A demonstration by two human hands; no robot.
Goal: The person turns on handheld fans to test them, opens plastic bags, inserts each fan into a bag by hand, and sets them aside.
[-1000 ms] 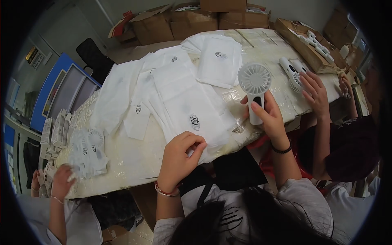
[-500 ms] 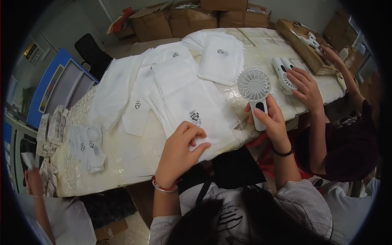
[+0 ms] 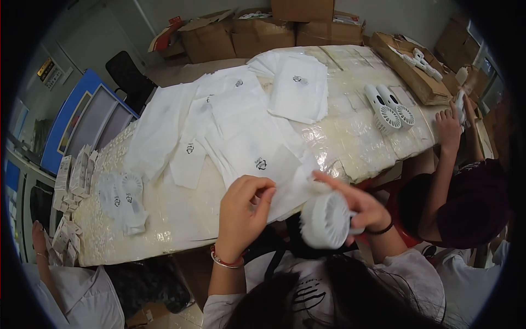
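My right hand [image 3: 366, 211] is wrapped around a white handheld fan [image 3: 326, 219], now low over the table's front edge, its round grille facing sideways; motion smears it slightly. My left hand [image 3: 244, 211] pinches the near edge of the top white plastic bag [image 3: 241, 123], which has a small black printed mark. Other flat white bags lie loosely fanned beneath and behind it. A neater stack of bags [image 3: 298, 90] sits farther back. Two more white fans [image 3: 388, 109] lie side by side at the right.
Two bagged fans [image 3: 121, 203] lie at the left, near small boxes [image 3: 74, 178]. An open carton [image 3: 408, 68] with white fan parts stands at the back right. A co-worker's hand [image 3: 448, 129] is at the right table edge; another person's arm [image 3: 46, 268] is at far left.
My right hand has brought the fan down and toward me, turning it. My left fingers have closed at the bag's edge. The co-worker's hand has left the two fans and moved right.
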